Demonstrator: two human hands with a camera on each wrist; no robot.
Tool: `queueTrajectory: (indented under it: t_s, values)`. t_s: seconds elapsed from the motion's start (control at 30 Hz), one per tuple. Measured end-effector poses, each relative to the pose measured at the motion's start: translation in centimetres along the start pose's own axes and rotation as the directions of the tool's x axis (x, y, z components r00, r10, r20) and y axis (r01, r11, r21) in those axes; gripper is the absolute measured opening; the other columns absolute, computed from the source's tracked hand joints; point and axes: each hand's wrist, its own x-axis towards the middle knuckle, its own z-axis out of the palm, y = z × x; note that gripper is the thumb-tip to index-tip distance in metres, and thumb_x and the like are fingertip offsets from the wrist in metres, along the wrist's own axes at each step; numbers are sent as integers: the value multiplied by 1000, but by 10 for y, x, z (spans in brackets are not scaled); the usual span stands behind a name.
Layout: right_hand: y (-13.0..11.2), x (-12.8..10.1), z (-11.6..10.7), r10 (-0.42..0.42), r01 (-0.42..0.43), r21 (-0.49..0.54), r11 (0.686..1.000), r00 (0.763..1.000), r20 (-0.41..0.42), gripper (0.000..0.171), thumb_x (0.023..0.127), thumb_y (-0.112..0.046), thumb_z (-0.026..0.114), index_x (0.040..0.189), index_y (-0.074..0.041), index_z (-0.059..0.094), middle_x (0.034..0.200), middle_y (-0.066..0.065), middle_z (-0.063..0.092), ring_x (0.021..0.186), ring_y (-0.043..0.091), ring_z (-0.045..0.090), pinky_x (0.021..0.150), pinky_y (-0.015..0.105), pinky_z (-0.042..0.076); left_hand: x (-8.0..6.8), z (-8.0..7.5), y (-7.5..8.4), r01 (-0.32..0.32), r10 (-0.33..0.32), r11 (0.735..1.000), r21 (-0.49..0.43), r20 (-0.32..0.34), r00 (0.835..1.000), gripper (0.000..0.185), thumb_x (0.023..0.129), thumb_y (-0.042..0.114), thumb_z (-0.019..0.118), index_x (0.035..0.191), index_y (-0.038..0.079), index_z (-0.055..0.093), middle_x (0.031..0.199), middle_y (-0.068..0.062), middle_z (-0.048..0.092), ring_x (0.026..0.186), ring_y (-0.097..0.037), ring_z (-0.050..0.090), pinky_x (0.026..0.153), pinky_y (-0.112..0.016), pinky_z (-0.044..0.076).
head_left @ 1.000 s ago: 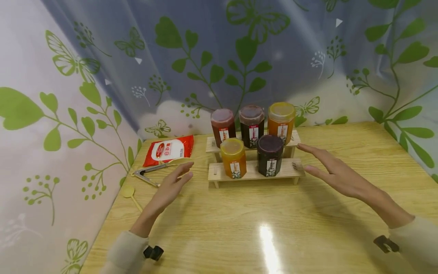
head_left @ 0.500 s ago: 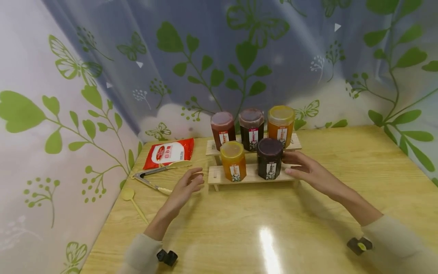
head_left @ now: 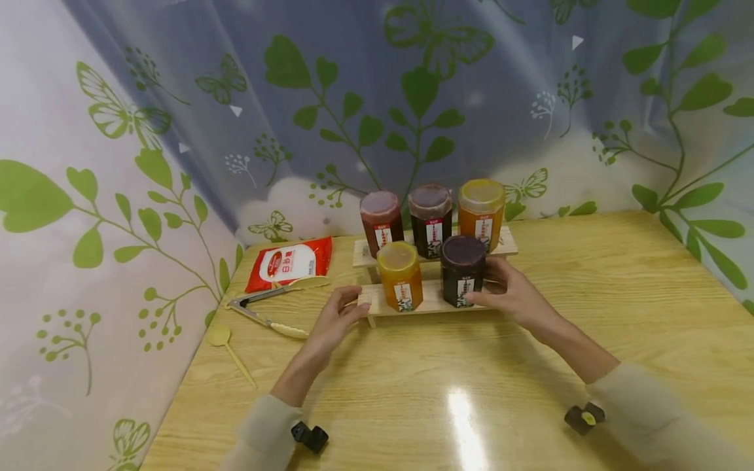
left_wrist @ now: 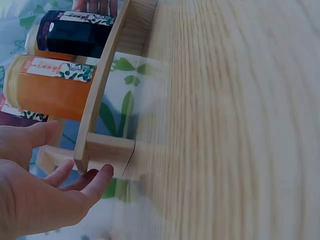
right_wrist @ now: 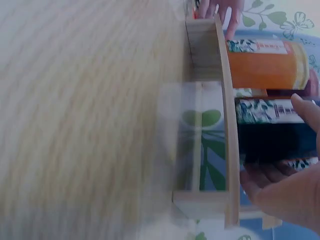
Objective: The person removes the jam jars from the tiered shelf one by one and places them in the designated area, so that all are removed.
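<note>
A two-tier wooden rack point(head_left: 432, 299) stands on the table and carries five jars. On its lower shelf are an orange jar point(head_left: 400, 275) and a dark jar point(head_left: 462, 268). My left hand point(head_left: 347, 307) touches the left end of that shelf with relaxed fingers. In the left wrist view its thumb is above the shelf point(left_wrist: 107, 100) and its fingertips point(left_wrist: 102, 172) are at the leg. My right hand point(head_left: 491, 288) is at the shelf's right end, thumb in front of the dark jar point(right_wrist: 270, 142) and fingers point(right_wrist: 260, 182) curled behind it.
Three more jars stand on the upper shelf: red-brown point(head_left: 381, 219), dark brown point(head_left: 431, 216) and orange point(head_left: 482, 209). A red packet point(head_left: 290, 263), metal tongs point(head_left: 265, 307) and a small wooden spoon point(head_left: 226, 343) lie left of the rack. Leaf-print curtains close in the wooden table point(head_left: 442, 392) at back and left.
Both hands have moved inward from open air to the two ends of the rack's lower shelf. The right hand has closed in around the dark jar.
</note>
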Motion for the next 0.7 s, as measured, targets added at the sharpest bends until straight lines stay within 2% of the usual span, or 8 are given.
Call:
queueTrajectory:
  t_s: [0.17,0.33,0.43,0.57,0.63,0.7]
  values:
    - [-2,3,16,28,-31,-39,999,997,-77,88,93,-22,81,161,-3,28,157,26,42,140,43,46,115,59,37,3,7,-3,10,-11,1000,-25,-15,1000,53,101,22,70,147,7,48,161,-16,40,150,-38,34,121,-53,32]
    - [-4,8,29,51,-61,-79,995,990,-133,95,90,-30,84,163,-7,27,157,25,43,143,43,42,114,63,35,7,11,-5,-10,8,999,-42,-40,999,55,99,18,72,146,4,48,160,-20,41,150,-36,35,123,-52,27]
    - [-4,11,33,51,-69,-109,992,985,-162,99,88,-33,85,164,-9,25,157,26,42,144,45,40,114,66,34,9,16,-4,-14,10,998,-65,-66,998,54,97,15,74,144,3,49,153,-20,49,142,-32,43,117,-42,38]
    - [-2,12,34,55,-85,-150,985,979,-194,104,88,-36,85,165,-11,21,157,26,42,144,47,40,113,68,34,11,26,-5,-26,16,995,-97,-102,995,55,96,11,75,142,0,49,144,-21,55,127,-28,53,95,-27,47]
    - [-2,12,35,55,-88,-161,983,978,-202,104,88,-37,85,165,-11,20,157,26,42,143,48,40,112,68,35,12,29,-6,-31,18,994,-102,-127,992,55,95,10,76,142,-1,49,142,-22,55,124,-29,53,93,-27,48]
    - [-2,14,37,53,-89,-170,981,977,-207,103,88,-37,85,164,-10,21,156,27,43,142,48,41,112,68,36,12,31,-6,-28,12,995,-99,-153,988,56,94,10,77,141,-1,49,142,-23,54,126,-32,53,98,-33,48]
